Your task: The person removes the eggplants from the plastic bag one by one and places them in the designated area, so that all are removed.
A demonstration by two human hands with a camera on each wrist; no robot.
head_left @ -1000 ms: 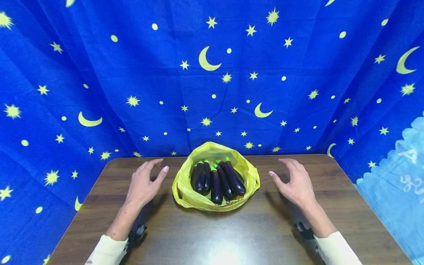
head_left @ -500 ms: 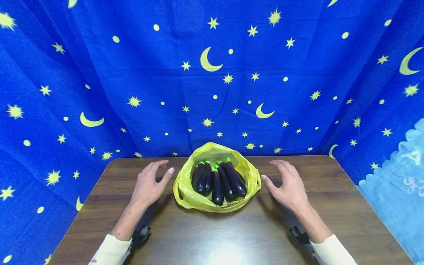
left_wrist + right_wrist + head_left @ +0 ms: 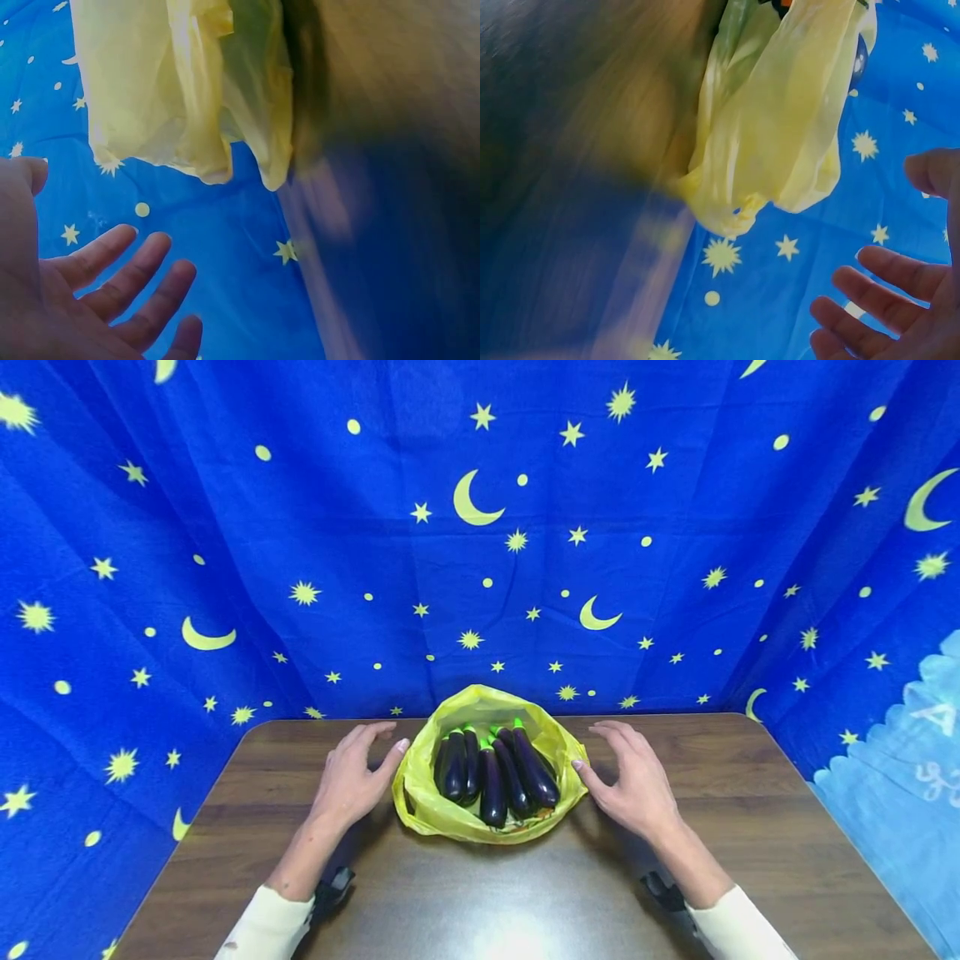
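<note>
A yellow plastic bag point(image 3: 420, 806) stands with its mouth wide open on the wooden table, in the head view's middle. Inside lie several dark purple eggplants point(image 3: 492, 787) with green stem ends. My left hand point(image 3: 352, 781) hovers just left of the bag, thumb near its rim and fingers spread. On the other side, my right hand point(image 3: 637, 785) is held the same way, its thumb tip by the bag's right edge; whether it touches I cannot tell. In both wrist views the hands hold nothing, and gaps show between the fingers and the bag point(image 3: 142, 82).
The brown wooden table point(image 3: 757, 827) ends just behind the bag. A blue curtain point(image 3: 337, 510) with yellow moons and stars hangs around the back and sides. A light blue patch point(image 3: 900, 760) with white lettering is at the right.
Both hands have moved inward toward the bag, the left hand to the right and the right hand to the left. The bag and eggplants stay in place.
</note>
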